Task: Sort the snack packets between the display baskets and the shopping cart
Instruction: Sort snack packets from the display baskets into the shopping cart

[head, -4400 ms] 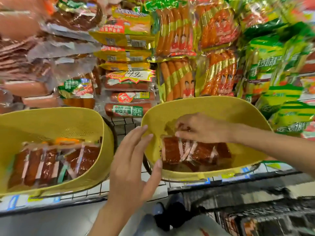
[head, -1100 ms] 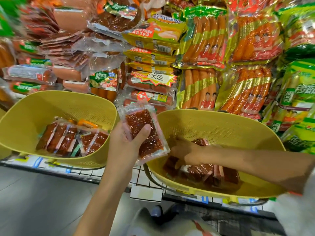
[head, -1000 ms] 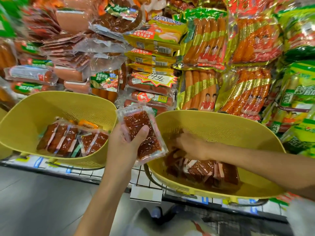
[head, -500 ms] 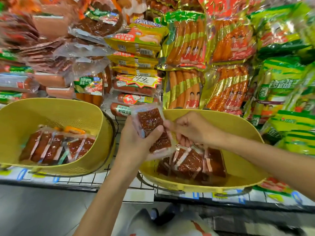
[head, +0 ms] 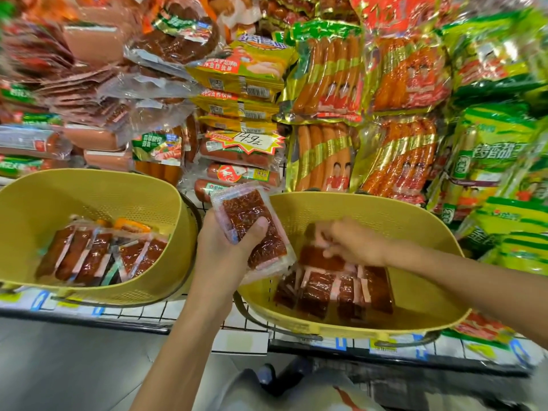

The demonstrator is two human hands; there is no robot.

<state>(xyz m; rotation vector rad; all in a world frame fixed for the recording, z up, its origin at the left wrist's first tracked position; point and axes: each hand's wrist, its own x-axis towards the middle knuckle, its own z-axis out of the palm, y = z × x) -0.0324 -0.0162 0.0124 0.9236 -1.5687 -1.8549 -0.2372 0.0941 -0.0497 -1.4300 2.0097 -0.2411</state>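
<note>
My left hand [head: 221, 252] grips a small stack of clear snack packets [head: 252, 229] of dark red meat, held upright between the two yellow baskets. My right hand [head: 354, 244] is down inside the right yellow basket [head: 370, 204], its curled fingers pinching the top edge of another packet [head: 318, 258]; the hand is blurred. Several more of the same packets [head: 335, 290] lie under it in that basket. The left yellow basket [head: 89, 178] holds a row of similar packets [head: 98, 258] and an orange one.
Behind the baskets rise crowded shelves of sausage packs [head: 326, 75], with a price tag [head: 252, 140] at the centre. Both baskets stand on a white wire shelf [head: 166, 310] with labels along its front edge. Grey floor lies below left.
My right hand handed a packet up onto the stack in my left hand, then dropped back into the right basket onto another packet. My left hand kept hold of the stack.
</note>
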